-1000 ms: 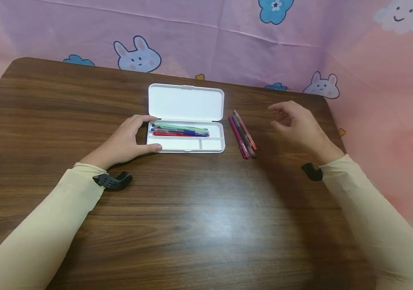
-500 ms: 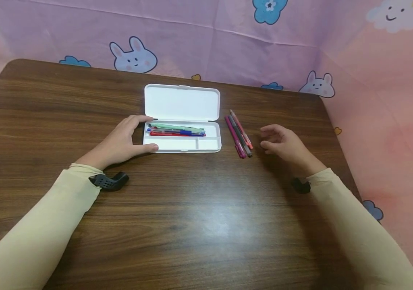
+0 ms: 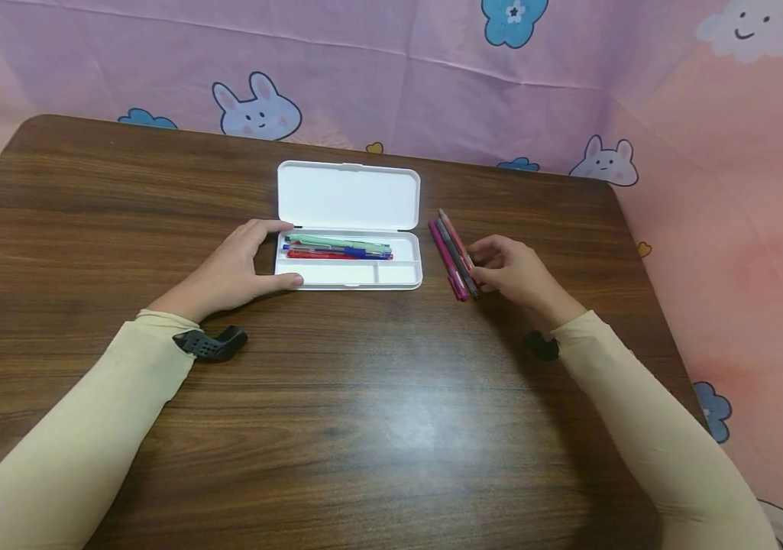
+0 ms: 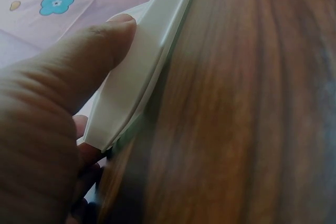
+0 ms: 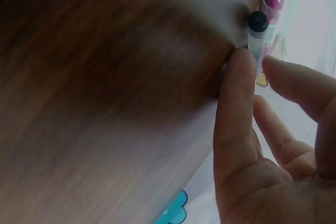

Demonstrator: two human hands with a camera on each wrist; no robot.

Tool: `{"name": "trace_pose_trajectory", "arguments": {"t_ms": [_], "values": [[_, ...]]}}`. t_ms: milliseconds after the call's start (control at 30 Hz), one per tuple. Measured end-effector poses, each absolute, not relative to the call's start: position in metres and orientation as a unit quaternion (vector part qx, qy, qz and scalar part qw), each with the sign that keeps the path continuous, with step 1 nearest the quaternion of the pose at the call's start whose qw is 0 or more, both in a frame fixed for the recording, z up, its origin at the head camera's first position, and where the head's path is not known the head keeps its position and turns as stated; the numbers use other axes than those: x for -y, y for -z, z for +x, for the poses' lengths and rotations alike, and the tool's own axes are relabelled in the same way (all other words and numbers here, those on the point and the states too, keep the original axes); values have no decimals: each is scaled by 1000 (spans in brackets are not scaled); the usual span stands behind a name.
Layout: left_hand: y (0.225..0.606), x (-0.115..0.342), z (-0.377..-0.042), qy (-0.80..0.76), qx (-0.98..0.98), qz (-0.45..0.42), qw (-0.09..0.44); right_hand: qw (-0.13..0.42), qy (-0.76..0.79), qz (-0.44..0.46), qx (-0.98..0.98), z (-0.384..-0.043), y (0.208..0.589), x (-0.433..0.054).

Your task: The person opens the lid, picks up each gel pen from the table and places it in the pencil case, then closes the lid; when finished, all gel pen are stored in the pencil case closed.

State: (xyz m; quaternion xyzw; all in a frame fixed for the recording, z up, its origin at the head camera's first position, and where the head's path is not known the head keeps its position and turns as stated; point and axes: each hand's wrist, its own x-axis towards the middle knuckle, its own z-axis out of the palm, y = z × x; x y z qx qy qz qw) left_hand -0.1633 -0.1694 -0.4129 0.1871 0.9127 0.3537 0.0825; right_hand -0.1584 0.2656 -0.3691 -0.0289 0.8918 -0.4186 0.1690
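- The right hand [image 3: 518,275] has its thumb and fingers bent toward each other around the near end of a pink pen [image 3: 456,238]; whether they pinch it or only lie against it, I cannot tell
- The left hand [image 3: 233,267] grasps the left end of a white pencil case [image 3: 336,273], its thumb bent over the near edge and its forefinger at the far corner by the hinge
- The right wrist is low over the table [image 3: 336,428], the hand reaching inward and away from the body, fingertips down by the pens
- The left hand lies side-on, thumb and forefinger spread wide around the case end
- Just left of the right fingertips, a grey pen [image 3: 456,258] lies along the pink one, and a magenta pen [image 3: 448,262] lies beyond it
- Farther left, between the two grips, is the case, its lid [image 3: 348,197] laid back away from the body
- Inside, to the right of the left fingertips, a green pen [image 3: 339,243], a blue pen [image 3: 362,252] and a red pen [image 3: 318,255] lie together in the long far compartment
- Behind each hand, a black wrist device [image 3: 211,344] sits at the cuff of a pale yellow sleeve [image 3: 82,428]
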Motion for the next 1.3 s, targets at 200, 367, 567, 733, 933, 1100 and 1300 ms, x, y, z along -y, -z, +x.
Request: {"name": "trace_pose_trajectory", "arguments": {"t_ms": [200, 367, 567, 733, 933, 1100, 1300], "values": [[416, 169, -164, -353, -914, 186, 81, 153, 361, -38, -919, -159, 370, -263], [416, 169, -164, -355, -913, 184, 81, 143, 318, -29, -937, -160, 368, -268], [416, 170, -164, -355, -913, 183, 81, 154, 298, -25, -942, -160, 365, -275], [416, 170, -165, -355, -913, 185, 80, 159, 302, -26, -940, -160, 366, -282], [417, 170, -165, -353, -913, 187, 80, 142, 288, -32, -947, -157, 366, -292], [417, 170, -165, -351, -914, 189, 79, 127, 273, -40, -953, -155, 363, -298], [416, 171, -165, -353, -913, 191, 78, 101, 268, -48, -957, -150, 350, -298]]}}
